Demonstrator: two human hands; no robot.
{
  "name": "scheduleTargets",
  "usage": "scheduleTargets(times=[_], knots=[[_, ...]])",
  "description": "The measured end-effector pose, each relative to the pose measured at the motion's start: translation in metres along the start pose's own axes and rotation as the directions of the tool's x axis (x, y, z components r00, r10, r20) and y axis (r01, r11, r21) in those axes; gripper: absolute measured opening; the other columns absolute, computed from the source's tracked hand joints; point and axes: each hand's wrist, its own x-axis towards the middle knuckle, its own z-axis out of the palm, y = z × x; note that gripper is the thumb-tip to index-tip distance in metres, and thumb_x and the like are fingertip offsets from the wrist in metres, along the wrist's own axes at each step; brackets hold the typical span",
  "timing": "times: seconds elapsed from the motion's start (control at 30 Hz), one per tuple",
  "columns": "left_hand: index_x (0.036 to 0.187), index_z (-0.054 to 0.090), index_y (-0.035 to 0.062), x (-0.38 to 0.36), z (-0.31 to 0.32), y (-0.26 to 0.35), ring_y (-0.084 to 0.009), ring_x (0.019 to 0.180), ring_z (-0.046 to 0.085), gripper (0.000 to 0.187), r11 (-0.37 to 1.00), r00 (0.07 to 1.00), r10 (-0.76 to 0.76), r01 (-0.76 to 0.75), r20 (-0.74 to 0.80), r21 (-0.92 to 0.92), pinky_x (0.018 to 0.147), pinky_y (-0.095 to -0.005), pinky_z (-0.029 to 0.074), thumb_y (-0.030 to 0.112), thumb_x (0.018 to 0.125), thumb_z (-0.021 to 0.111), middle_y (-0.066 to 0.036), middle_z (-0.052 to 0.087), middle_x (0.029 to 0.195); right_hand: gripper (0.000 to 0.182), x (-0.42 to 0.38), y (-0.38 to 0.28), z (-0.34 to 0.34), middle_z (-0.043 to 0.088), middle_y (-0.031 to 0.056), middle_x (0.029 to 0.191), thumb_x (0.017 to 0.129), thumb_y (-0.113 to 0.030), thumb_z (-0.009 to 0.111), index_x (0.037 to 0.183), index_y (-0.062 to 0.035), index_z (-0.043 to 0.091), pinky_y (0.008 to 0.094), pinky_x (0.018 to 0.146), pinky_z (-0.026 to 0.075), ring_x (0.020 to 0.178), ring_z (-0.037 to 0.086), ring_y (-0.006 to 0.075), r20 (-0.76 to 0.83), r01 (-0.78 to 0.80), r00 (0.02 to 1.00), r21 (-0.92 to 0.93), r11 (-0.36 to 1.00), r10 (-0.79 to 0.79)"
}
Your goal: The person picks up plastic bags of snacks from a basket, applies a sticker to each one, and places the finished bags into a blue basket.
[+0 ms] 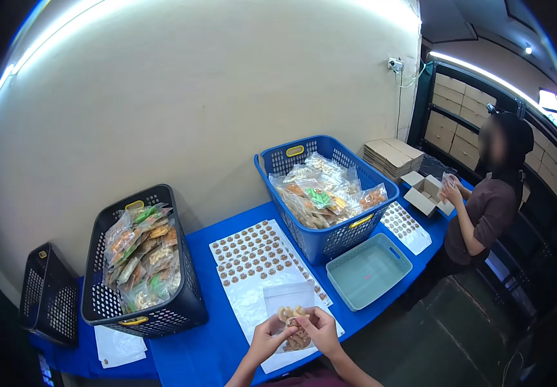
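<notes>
Between my two hands is a clear plastic bag of pale, curved snacks [298, 340], held low over the table's front edge. My left hand [267, 337] grips its left side, with the thumb at the bag's front. On the opposite side, my right hand [321, 331] has fingers closed on the bag, its thumb by a round brown sticker [293, 322]. The bag's flat upper part [287, 295] stretches away from me. Beneath it lie white sheets of round stickers [253, 253], partly bare of stickers near my hands.
A blue basket [314, 242] and a black basket [191, 316] hold bagged snacks. A green tray [370, 304] sits right of the sheets. Farther right are another sticker sheet [414, 237], an opened carton [418, 203] and stacked cardboard [391, 157]. A person [494, 193] handles a small bag there.
</notes>
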Motion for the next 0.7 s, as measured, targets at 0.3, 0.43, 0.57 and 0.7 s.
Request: scheduleTargets(times=[0.3, 0.43, 0.57, 0.7], knots=[[0.093, 0.06, -0.0034, 0.011, 0.012, -0.011, -0.0079, 0.072, 0.056, 0.023, 0.947, 0.999, -0.044, 0.035, -0.019, -0.318, 0.065, -0.021, 0.045, 0.018, 0.084, 0.059, -0.005, 0.062, 0.076, 0.019, 0.008, -0.005, -0.011, 0.059, 0.0035, 0.076, 0.083, -0.015, 0.06, 0.09, 0.0028, 0.055, 0.0189, 0.06, 0.042, 0.068, 0.053, 0.0052, 0.009, -0.055, 0.998, 0.068, 0.996, 0.055], [0.087, 0.061, -0.0044, 0.026, 0.021, -0.024, -0.0063, 0.065, 0.054, 0.02, 0.991, 0.988, -0.021, 0.001, -0.15, -0.133, 0.059, -0.0204, 0.044, 0.015, 0.085, 0.056, -0.004, 0.061, 0.07, 0.023, 0.02, 0.001, -0.022, 0.059, 0.004, 0.081, 0.081, -0.014, 0.063, 0.094, 0.003, 0.054, 0.0187, 0.062, 0.043, 0.071, 0.054, 0.0052, 0.058, -0.046, 0.998, 0.095, 0.994, 0.041], [0.084, 0.06, -0.0048, 0.044, 0.041, -0.032, -0.0055, 0.062, 0.05, 0.021, 0.996, 0.947, 0.069, -0.085, -0.314, -0.035, 0.055, -0.0207, 0.041, 0.015, 0.086, 0.053, -0.004, 0.06, 0.068, 0.032, 0.037, -0.01, -0.037, 0.056, 0.0038, 0.089, 0.078, -0.006, 0.065, 0.103, 0.0038, 0.048, 0.0208, 0.071, 0.043, 0.083, 0.052, 0.0077, 0.157, -0.004, 0.988, -0.048, 0.999, 0.012], [0.093, 0.059, -0.0044, 0.067, 0.062, -0.026, -0.0087, 0.07, 0.054, 0.021, 0.993, 0.946, 0.066, -0.092, -0.318, -0.068, 0.062, -0.0215, 0.043, 0.015, 0.086, 0.054, -0.007, 0.061, 0.079, 0.036, 0.06, -0.008, -0.071, 0.053, 0.0062, 0.1, 0.078, -0.004, 0.062, 0.109, 0.0026, 0.045, 0.0241, 0.081, 0.041, 0.094, 0.05, 0.0096, 0.246, -0.001, 0.969, -0.068, 0.998, 0.018]])
